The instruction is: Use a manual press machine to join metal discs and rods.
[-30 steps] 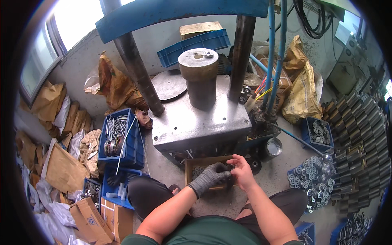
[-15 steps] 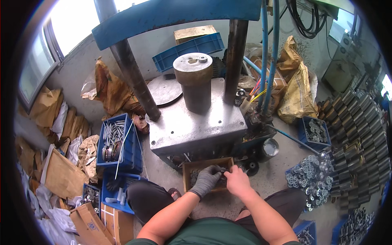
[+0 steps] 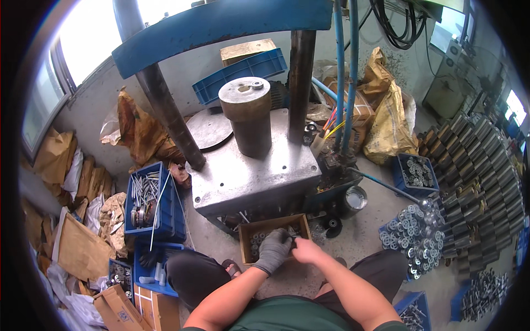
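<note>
Counted one gloved left hand [image 3: 276, 246], one bare right hand [image 3: 305, 251], one wooden box [image 3: 271, 222] | lay below left grip, several small rings [image 3: 257, 239] further left | could not tell either hand's grasp

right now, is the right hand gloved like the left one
No, the right hand is bare, while the left hand wears a grey glove.

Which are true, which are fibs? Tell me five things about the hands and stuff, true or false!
1. The left hand wears a grey glove. True.
2. The right hand wears one too. False: it is bare.
3. The box by the hands is pink. False: the box is brown.
4. A metal ring lies on top of the thick round post. True.
5. The crate of rods is red. False: the crate is blue.
</note>
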`<state>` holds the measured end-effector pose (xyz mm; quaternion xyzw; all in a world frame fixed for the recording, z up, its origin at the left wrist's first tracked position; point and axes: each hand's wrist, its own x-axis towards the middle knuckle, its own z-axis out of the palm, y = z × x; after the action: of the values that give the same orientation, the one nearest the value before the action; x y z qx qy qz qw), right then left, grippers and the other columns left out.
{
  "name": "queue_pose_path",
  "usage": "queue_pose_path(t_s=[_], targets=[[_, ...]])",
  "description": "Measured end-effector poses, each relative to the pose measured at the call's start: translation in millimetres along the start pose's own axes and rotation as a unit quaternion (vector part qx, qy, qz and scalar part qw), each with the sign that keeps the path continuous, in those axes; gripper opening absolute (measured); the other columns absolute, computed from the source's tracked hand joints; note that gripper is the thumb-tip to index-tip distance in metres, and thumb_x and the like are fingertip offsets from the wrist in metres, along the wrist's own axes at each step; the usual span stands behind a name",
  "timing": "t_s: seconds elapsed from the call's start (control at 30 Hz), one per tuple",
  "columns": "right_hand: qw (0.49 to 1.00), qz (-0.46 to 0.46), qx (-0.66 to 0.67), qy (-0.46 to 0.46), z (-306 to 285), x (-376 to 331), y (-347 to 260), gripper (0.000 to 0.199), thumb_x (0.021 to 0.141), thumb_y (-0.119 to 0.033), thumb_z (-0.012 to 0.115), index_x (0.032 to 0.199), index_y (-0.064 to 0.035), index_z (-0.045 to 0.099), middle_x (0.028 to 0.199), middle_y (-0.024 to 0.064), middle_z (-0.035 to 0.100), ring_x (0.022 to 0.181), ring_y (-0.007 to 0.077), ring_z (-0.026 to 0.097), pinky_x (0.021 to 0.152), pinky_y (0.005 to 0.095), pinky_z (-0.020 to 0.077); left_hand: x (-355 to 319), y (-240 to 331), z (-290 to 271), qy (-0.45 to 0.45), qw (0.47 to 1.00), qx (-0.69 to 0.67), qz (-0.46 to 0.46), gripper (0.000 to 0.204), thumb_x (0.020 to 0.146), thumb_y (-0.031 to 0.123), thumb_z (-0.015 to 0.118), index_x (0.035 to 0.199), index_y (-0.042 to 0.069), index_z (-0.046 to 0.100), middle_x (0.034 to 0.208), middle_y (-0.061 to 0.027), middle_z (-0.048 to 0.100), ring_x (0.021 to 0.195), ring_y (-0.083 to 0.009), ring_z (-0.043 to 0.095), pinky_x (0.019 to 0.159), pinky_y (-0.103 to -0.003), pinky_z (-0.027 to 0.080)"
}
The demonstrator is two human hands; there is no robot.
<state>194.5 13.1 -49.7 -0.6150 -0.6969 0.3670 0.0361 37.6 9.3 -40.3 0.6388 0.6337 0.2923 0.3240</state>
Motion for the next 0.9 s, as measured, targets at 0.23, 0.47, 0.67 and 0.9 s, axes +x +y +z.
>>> queue_pose_path(t_s=[0.23, 0.47, 0.67, 0.9], targets=[[0.738, 0.147, 0.657, -0.036, -37, -1, -5, 0.009, 0.091, -0.011, 0.066, 0.098, -0.0145, 0.064, 0.093, 0.0013, 0.067, 0.088, 0.0159, 0.062, 0.080, 0.0328, 0.0510, -1, 24, -5, 0.008, 0.993, 0.105, 0.056, 0.024, 0.084, 0.024, 0.069, 0.099, 0.006, 0.070, 0.096, -0.0199, 0.070, 0.092, -0.0390, 0.069, 0.081, -0.050, 0.054], [0.500, 0.014, 0.863, -0.076, -15, 34, 4, 0.023, 0.079, -0.021, 0.056, 0.092, -0.0036, 0.064, 0.098, 0.0100, 0.068, 0.097, 0.0253, 0.060, 0.095, 0.0371, 0.0451, 10, -2, 19, -0.054, 0.995, 0.085, 0.016, 0.030, 0.085, 0.015, 0.070, 0.113, 0.004, 0.066, 0.105, -0.0184, 0.072, 0.094, -0.0341, 0.070, 0.085, -0.042, 0.054], [0.712, -0.036, 0.681, 0.167, -22, 18, -24, 0.022, 0.082, 0.004, 0.051, 0.086, 0.0001, 0.072, 0.087, 0.0068, 0.072, 0.078, 0.0193, 0.065, 0.072, 0.0318, 0.0497, 0, 8, 11, -0.013, 0.978, -0.195, 0.070, 0.017, 0.084, -0.002, 0.068, 0.098, 0.002, 0.060, 0.090, -0.0081, 0.066, 0.083, -0.0177, 0.063, 0.077, -0.032, 0.052], [0.777, 0.105, 0.620, -0.016, 21, 41, -14, 0.057, 0.100, -0.053, 0.050, 0.113, -0.0043, 0.075, 0.115, 0.0121, 0.074, 0.108, 0.0242, 0.066, 0.094, 0.0394, 0.0489, -2, -2, 24, -0.078, 0.981, -0.163, 0.067, 0.040, 0.088, -0.005, 0.065, 0.127, 0.002, 0.055, 0.121, -0.0097, 0.065, 0.112, -0.0176, 0.063, 0.099, -0.031, 0.049]])
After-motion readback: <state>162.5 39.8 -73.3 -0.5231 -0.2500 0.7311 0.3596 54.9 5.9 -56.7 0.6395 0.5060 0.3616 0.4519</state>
